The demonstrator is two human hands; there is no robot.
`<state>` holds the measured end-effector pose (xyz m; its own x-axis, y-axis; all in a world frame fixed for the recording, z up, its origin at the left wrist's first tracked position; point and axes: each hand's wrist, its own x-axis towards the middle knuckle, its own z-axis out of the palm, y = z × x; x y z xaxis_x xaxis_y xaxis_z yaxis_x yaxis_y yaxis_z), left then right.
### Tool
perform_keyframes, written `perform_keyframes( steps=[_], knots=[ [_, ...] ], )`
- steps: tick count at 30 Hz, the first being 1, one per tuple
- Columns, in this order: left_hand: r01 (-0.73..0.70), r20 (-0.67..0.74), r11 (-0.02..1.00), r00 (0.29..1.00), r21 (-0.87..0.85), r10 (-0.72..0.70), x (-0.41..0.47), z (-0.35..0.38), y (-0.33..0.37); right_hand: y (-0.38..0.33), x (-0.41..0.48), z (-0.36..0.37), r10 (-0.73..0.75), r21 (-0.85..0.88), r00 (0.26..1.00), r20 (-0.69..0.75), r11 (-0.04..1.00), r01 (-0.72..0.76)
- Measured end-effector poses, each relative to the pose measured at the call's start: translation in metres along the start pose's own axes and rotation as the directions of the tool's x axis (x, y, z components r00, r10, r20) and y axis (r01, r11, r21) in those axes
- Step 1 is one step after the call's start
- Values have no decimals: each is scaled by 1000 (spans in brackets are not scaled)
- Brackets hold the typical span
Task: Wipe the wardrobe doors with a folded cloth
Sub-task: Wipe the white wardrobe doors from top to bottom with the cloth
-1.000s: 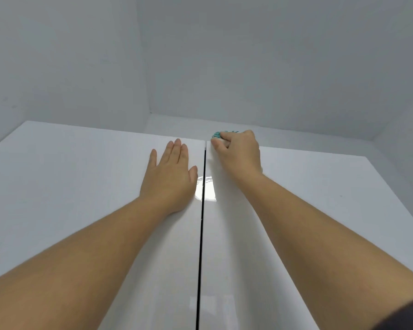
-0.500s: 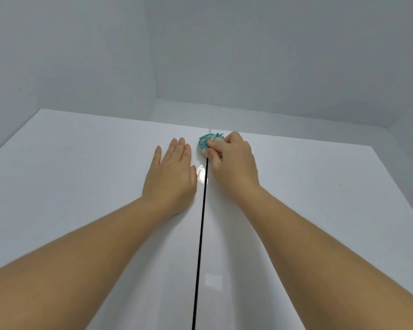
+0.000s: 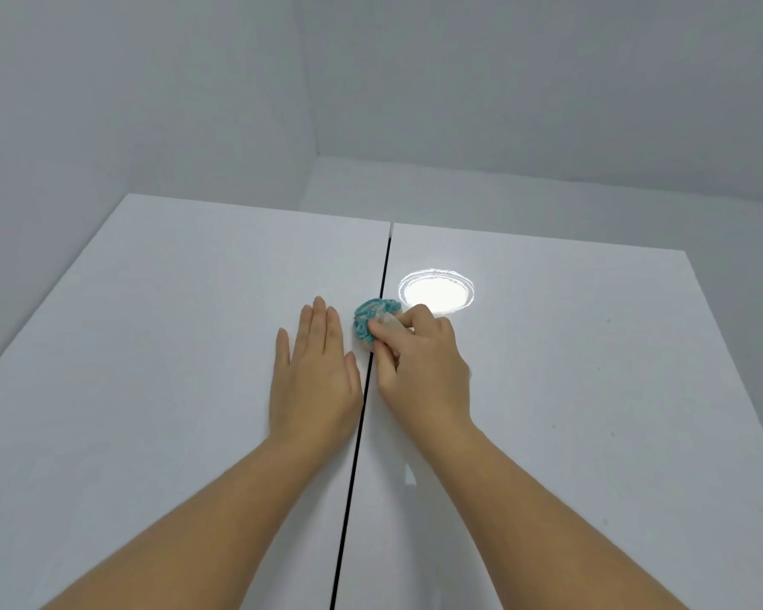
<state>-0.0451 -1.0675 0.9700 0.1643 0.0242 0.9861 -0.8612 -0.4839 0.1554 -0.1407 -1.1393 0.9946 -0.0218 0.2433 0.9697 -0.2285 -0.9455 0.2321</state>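
We are pinching the bunched teal cloth in our right hand over the door seam (a lamp glare just beside), while our left hand is lying flat, fingers straight, on the left door.

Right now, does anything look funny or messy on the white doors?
Nothing is broken or spilled. The teal cloth in the right hand looks scrunched, not neatly folded. The bright round patch on the right door is only a light's reflection. Tiny dark specks dot that door.
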Motion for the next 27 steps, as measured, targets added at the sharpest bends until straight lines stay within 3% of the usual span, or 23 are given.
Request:
perform_keyframes(
  steps=[4, 9, 19, 27],
  knots=[
    [-34, -18, 999, 999, 24, 35, -9, 5, -12, 3, 3, 1, -137, -158, 990, -20, 979, 132],
    [-33, -72, 999, 997, -5, 32, -13, 9, -13, 7, 16, 9, -182, -361, 981, -72, 921, 145],
    [-36, -91, 999, 995, -37, 33, -14, 9, -14, 49, 59, -11, 9, -447, 994, -105, 893, -56],
    [-27, -84, 998, 996, -56, 22, -15, 6, -14, 120, 55, -73, 140, -533, 983, -120, 826, -183]
  ],
)
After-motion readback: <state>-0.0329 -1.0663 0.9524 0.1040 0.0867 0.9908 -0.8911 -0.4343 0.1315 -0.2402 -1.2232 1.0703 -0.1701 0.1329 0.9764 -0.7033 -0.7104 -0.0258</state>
